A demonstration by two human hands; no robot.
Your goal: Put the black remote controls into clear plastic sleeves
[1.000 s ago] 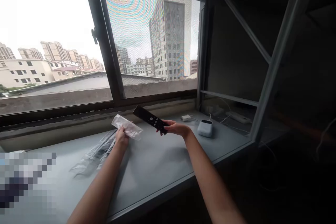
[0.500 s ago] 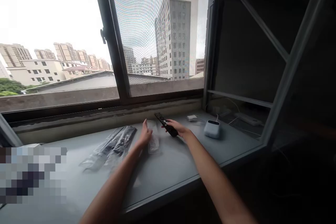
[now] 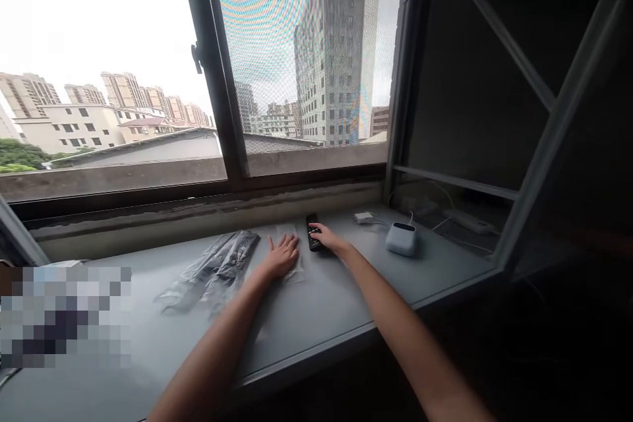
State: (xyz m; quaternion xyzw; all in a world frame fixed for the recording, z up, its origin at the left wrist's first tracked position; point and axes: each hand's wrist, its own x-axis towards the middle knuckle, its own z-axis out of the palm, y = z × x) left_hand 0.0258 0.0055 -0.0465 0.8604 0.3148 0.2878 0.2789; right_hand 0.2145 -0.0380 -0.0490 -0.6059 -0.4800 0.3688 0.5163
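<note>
Black remote control (image 3: 314, 245): near the back of the bench (image 3: 321, 316), long axis running toward the window (image 3: 306, 66); seemingly down on the surface, though underside contact hard to make out.
Handling: probably light, stiff, smooth-cased and a little slippery; sturdy enough, but likely to take stray button presses. Best held by the long side edges around mid-length, clear of the button face.
Right hand (image 3: 330, 239): reaching in from the right side, fingers (image 3: 315, 235) laid across the button face; firm clamp or light touch, cannot tell, grip partly hidden.
Left hand (image 3: 283, 256): palm down beside the remote, fingers apart and loosely spread, pressing on thin film rather than gripping.
Clear plastic sleeve (image 3: 297, 274): partly under the left hand, just left of the remote; limp and slick by the look of it.
Bagged dark items (image 3: 232, 262): left of the left hand, in crinkled clear wrap; contents not identifiable.
White charger plug (image 3: 364, 217): right of the remote, cable attached.
White rounded device (image 3: 401, 241): farther right, dark panel on top, cable behind.
</note>
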